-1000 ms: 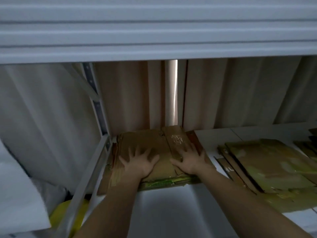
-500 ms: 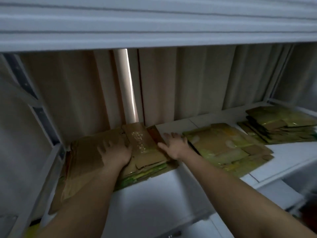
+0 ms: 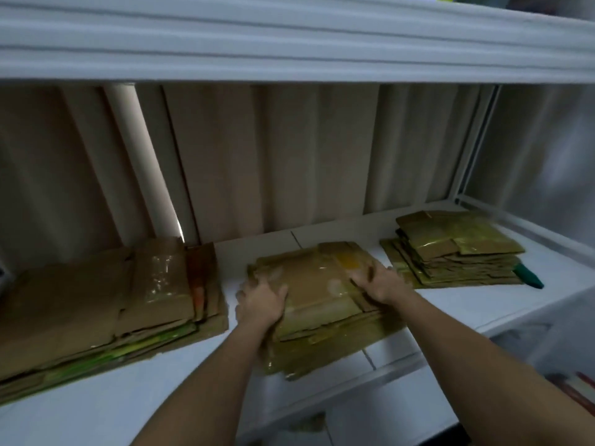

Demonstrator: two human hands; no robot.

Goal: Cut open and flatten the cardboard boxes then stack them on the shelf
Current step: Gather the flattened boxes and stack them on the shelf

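Three stacks of flattened brown cardboard lie on the white shelf. The left stack is the widest, with green edges showing at its front. On the middle stack are both of my hands. My left hand holds its left edge, thumb on top and blurred fingers curled down the side. My right hand presses flat on the top near the right side, fingers spread. The right stack sits further back, untouched.
A green object pokes out beside the right stack. The shelf above hangs low overhead. Beige curtains close off the back. A white upright marks the shelf's right end, and a lower shelf shows beneath.
Both hands have left the left stack and moved right onto the middle stack. My view has swung right, bringing the right stack and the shelf's right end into sight.
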